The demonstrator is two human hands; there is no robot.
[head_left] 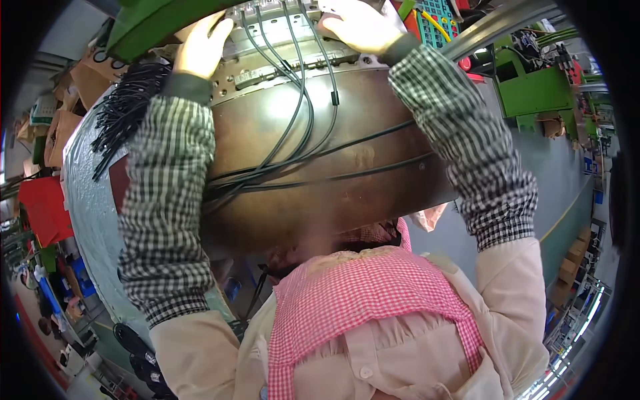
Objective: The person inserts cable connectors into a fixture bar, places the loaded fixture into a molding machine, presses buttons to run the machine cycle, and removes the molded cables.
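A metal mould (288,67) lies across the far side of a brown metal worktop (267,127). Several thin black cables (301,90) run from slots in the mould toward me and curve in loops over the worktop. At the mould's left end is my left hand (202,48), thumb and fingers apart, with nothing seen in it. My right hand (363,28) is over the mould's right end, near the rightmost cable. Glare whitens it, and the picture's top edge cuts off some fingertips; its thumb stands apart from the fingers.
A green machine part (157,27) overhangs the upper left. Left of the worktop, a bundle of black cables (130,103) lies on a pale covered surface (100,200). A panel of buttons (438,20) and a metal rail (503,30) flank my right arm. Green machinery (537,90) stands farther right.
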